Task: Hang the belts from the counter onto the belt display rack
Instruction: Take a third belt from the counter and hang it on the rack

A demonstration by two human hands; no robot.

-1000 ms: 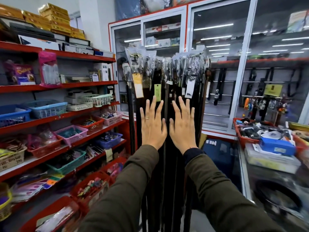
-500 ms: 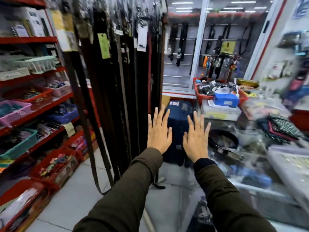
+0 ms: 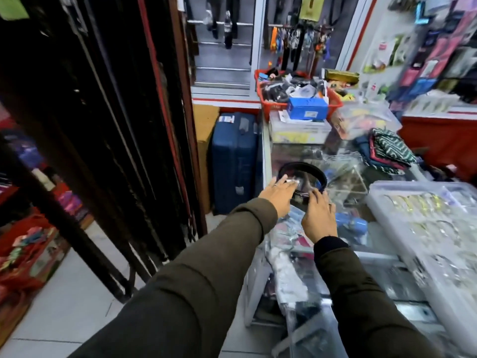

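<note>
A black belt (image 3: 302,167) lies coiled in a ring on the glass counter (image 3: 347,186), its buckle end wrapped in shiny plastic. My left hand (image 3: 277,196) reaches over the counter's left edge, fingers stretched out and touching the wrapped buckle. My right hand (image 3: 318,219) is just beside it, fingers bent down onto the near side of the coil; its fingertips are hidden. The belt display rack (image 3: 116,125) stands to the left, with several dark belts hanging straight down from it to near the floor.
A blue suitcase (image 3: 235,161) stands on the floor between rack and counter. On the counter are a red basket (image 3: 333,100) of goods at the back, folded fabrics (image 3: 387,148), and a clear plastic box (image 3: 426,218) at the right. Red shelves of goods are at the far left.
I have turned from the rack to the counter. Both hands, held flat against the hanging belts a second ago, have swung right and down onto the coiled belt.
</note>
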